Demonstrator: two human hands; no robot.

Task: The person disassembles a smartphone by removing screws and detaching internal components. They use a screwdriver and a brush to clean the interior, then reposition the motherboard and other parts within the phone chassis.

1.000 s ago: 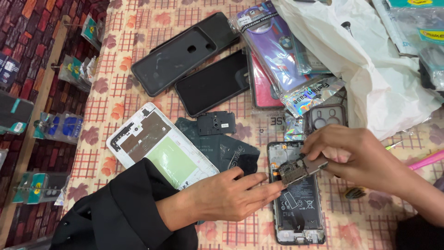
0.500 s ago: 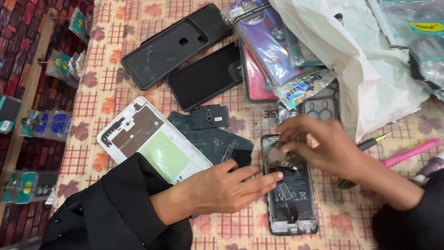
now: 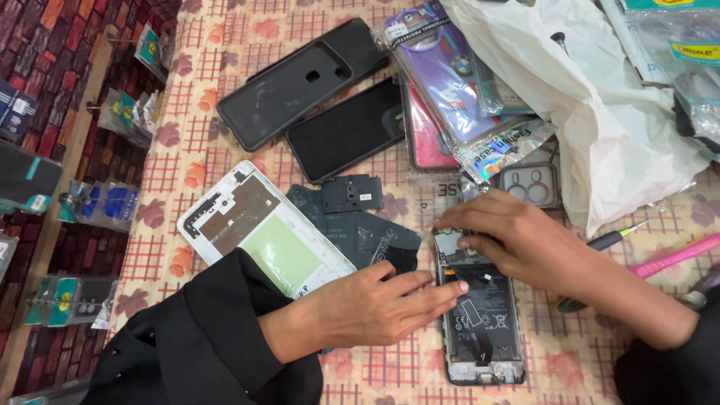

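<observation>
The right hand (image 3: 517,240) lies curled over the far end of an opened phone (image 3: 480,322), its fingertips pressed down on the inner parts there; whether they pinch anything small I cannot tell, since the fingers hide it. The left hand (image 3: 375,300) is flat and unclenched, gripping nothing — its fingertips rest on the left edge of the same phone, steadying it. The phone lies back-off on the checked, flower-printed tablecloth (image 3: 187,150), near the front of the scene and right of centre, with its battery showing.

Just left of the hands lies a dark back cover (image 3: 360,232), and on its far edge a small black camera bracket (image 3: 351,193). Further left sits a white phone frame (image 3: 262,232), partly under the black sleeve (image 3: 202,337). Farther off lie a black phone (image 3: 346,127) and a dark case (image 3: 300,79). To the right — a white plastic bag (image 3: 600,112), a screwdriver (image 3: 615,240) and a pink tool (image 3: 675,256).
</observation>
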